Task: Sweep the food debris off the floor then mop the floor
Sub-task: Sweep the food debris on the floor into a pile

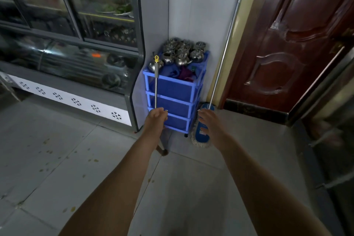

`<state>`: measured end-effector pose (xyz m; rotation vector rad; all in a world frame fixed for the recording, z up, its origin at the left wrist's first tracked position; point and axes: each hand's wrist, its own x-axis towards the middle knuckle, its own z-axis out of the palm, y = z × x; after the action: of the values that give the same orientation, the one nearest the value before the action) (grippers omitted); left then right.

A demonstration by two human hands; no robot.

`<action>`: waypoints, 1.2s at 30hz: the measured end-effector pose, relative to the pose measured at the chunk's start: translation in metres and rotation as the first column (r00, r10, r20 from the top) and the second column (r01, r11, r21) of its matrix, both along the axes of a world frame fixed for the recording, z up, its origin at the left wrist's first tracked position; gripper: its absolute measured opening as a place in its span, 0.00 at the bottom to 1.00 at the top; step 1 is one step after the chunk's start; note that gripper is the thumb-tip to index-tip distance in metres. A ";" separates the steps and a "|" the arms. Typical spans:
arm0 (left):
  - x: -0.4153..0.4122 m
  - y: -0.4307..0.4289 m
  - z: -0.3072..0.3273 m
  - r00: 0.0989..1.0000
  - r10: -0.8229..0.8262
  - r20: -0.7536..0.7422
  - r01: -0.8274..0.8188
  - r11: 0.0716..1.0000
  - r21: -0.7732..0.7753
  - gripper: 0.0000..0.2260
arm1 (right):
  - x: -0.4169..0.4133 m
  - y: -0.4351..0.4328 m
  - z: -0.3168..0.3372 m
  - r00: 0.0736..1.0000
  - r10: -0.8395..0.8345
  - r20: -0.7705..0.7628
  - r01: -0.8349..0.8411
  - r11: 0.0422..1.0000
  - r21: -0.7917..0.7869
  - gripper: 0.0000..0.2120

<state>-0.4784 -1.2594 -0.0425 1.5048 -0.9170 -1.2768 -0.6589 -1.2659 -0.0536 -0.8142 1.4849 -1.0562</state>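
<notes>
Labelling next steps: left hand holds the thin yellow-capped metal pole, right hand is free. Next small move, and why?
Probably draw the yellow-capped metal pole clear of the blue plastic rack with the left hand and start sweeping: yellowish food bits lie on the grey tiles, so the blue flat mop by the open right hand should wait.

Metal broom handle (156, 86) stands upright, blue mop (199, 137) leans on wall (210, 15), debris (93, 160) dots floor (191, 178).

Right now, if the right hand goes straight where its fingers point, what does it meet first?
Most likely the mop handle, just above the blue mop head; the right hand looks near it, but depth is unclear.
</notes>
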 end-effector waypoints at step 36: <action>-0.061 -0.433 0.013 0.814 0.571 -0.108 -0.578 0.814 -0.050 0.06 | -0.003 -0.514 0.007 0.848 0.527 0.058 -0.525 0.850 -0.040 0.17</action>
<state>-0.5394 -1.6922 -0.0297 1.4918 -0.3897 -0.8351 -0.6620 -1.7798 -0.0465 -1.1133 1.0951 -0.6737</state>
